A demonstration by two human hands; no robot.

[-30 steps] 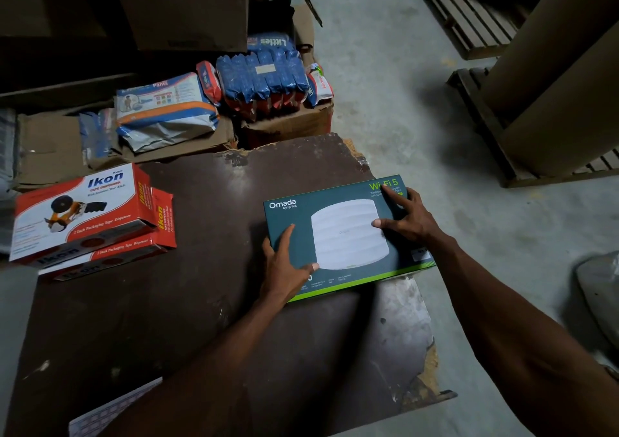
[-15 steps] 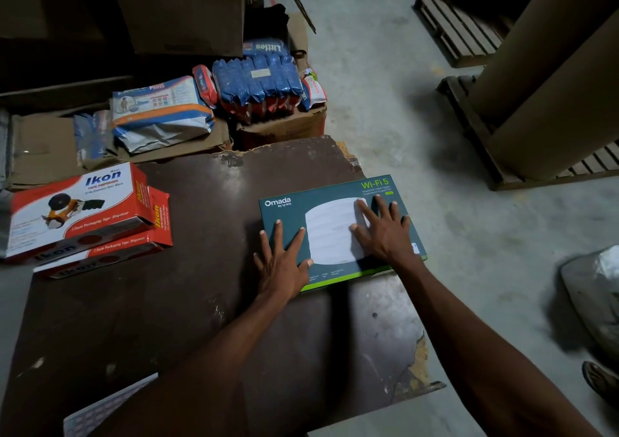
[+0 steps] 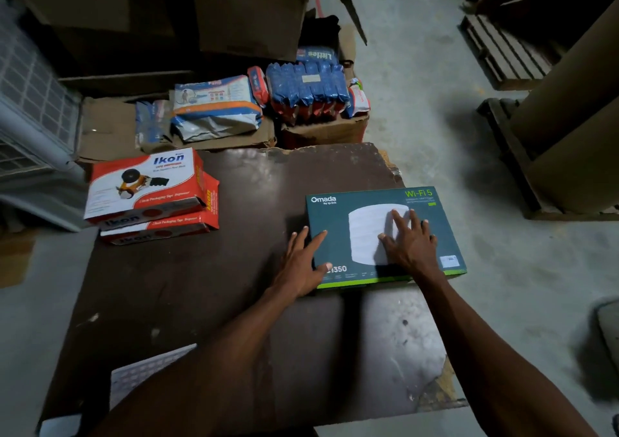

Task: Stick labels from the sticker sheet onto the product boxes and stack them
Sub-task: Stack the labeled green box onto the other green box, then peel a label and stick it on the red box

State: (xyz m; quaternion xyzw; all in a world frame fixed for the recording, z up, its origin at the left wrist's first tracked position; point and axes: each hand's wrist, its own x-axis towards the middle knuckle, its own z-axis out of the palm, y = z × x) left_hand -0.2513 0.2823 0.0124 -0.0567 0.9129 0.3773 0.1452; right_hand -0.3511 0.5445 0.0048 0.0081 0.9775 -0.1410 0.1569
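Note:
A dark green Omada Wi-Fi box (image 3: 432,222) lies flat on the right side of the dark brown board (image 3: 234,269). My right hand (image 3: 410,244) rests flat on the box's top, fingers spread. At the box's left edge, my left hand (image 3: 301,265) lies with spread fingers, its thumb on the box's near left corner. Two red and white Ikon boxes (image 3: 147,188) are stacked at the board's far left. A white sticker sheet (image 3: 140,373) lies at the near left, partly hidden by my left forearm.
Packs of diapers (image 3: 214,108) and blue packets (image 3: 308,84) sit on cardboard boxes (image 3: 321,131) behind the board. Large cartons (image 3: 248,17) stand further back. Wooden pallets (image 3: 502,51) and a tall brown carton (image 3: 576,118) occupy the right. The board's near right corner is chipped.
My right hand moved from the box's far right corner to flat on its middle. The left hand slid from on top of the box to its left edge. The box stayed flat.

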